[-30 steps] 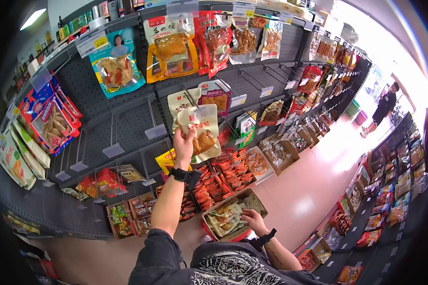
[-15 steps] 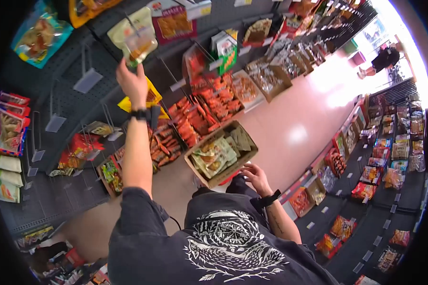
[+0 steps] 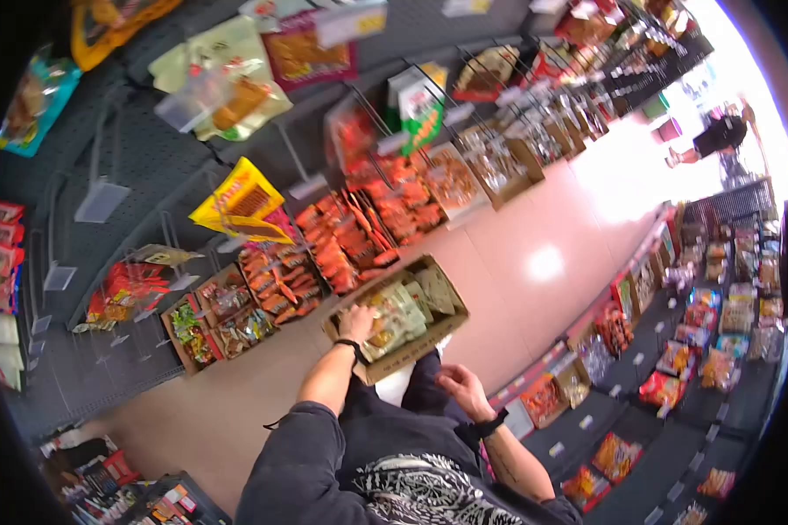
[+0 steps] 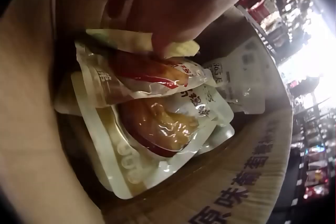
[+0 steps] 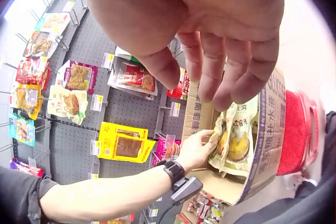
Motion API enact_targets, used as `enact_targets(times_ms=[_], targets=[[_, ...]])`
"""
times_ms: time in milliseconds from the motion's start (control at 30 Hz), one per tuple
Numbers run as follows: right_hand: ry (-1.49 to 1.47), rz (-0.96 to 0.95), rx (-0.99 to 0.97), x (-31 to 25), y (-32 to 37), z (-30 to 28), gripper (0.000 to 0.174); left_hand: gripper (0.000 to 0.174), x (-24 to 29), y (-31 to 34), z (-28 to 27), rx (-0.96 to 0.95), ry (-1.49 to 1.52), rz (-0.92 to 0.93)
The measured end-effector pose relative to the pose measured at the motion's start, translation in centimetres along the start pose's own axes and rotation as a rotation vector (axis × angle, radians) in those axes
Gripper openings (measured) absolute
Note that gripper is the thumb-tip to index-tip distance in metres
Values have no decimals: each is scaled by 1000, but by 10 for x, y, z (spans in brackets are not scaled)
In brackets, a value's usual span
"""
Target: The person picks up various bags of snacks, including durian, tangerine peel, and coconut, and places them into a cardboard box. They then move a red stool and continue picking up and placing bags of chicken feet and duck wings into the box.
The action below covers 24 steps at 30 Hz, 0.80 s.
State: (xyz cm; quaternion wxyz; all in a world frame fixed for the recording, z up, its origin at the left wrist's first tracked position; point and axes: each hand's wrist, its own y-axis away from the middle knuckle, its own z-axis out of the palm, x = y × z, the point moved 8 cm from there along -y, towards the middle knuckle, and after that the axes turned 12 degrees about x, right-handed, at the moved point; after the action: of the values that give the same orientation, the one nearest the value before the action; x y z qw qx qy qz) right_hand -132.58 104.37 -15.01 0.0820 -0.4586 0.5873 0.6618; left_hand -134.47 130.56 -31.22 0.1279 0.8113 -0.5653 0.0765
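Observation:
My left hand [image 3: 356, 324] is down inside a cardboard box [image 3: 420, 341], which holds several pale food pouches [image 3: 398, 322]. In the left wrist view its fingertips are at the upper edge of a pouch [image 4: 149, 77] with brown meat showing through a clear window. The right wrist view shows the fingers pinching the side of that stack. My right hand [image 3: 464, 391] hovers beside the box, fingers loosely curled and holding nothing. On the shelf a pale pouch [image 3: 249, 92] hangs from a hook, with the left hand away from it.
A dark pegboard shelf with bare hooks [image 3: 105, 197] runs along the left. Boxes of red-wrapped snacks [image 3: 337, 249] stand below a yellow packet [image 3: 245, 197]. Another stocked shelf [image 3: 665, 350] lines the right side of the aisle [image 3: 534, 245]. A person [image 3: 718, 136] is far down it.
The left hand has come down from the pale pouch on the shelf hook into the cardboard box. That pouch stays hanging. The right hand remains beside the box.

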Motion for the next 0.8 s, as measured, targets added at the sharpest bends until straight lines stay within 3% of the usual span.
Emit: enact_targets(times_ms=[33,100,167,233,300,333,367,433,467,500,533,567,600,633,667,700,767,800], targets=[[46,-24,-11,2,-2,2,32,11,6,-1,-13,52,-31,68],[53,14,-60,8,-10,10,36,8,5,-1,-13,222,-62,173],[-2,94,-62,4,-16,20,41,9,25,4,-74,401,44,208],[52,94,-110,-27,-13,41,47,20,56,19,-147,454,91,305],[-375,367,-226,-36,-4,74,51,12,87,50,-212,460,201,461],[-361,336,-351,-54,2,95,54,8,99,71,-243,461,252,522],[-638,358,-492,-60,0,116,42,6,113,93,-272,403,238,586],[-374,158,-327,-71,-7,125,34,8,117,126,-281,468,169,675],[-395,79,-242,-92,7,135,26,10,106,131,-293,445,222,636],[-386,12,-278,-106,18,150,24,12,92,134,-310,417,278,599],[-295,-90,-332,-122,26,158,24,17,76,142,-354,639,463,575],[-202,-184,-381,-138,38,164,24,28,48,144,-378,730,536,342],[-134,-302,-407,-167,61,174,29,36,26,149,-388,880,436,221],[-146,-328,-498,-181,77,185,33,46,0,151,-396,900,417,7],[-114,-362,-565,-191,86,194,34,53,-25,150,-390,928,599,-99],[-82,-390,-633,-197,95,203,35,48,-43,143,-368,686,1003,-244],[24,-452,-654,-215,104,217,36,37,-42,132,-353,276,1634,-171],[39,-507,-590,-222,101,222,38,32,-48,133,-357,330,1647,-202]])
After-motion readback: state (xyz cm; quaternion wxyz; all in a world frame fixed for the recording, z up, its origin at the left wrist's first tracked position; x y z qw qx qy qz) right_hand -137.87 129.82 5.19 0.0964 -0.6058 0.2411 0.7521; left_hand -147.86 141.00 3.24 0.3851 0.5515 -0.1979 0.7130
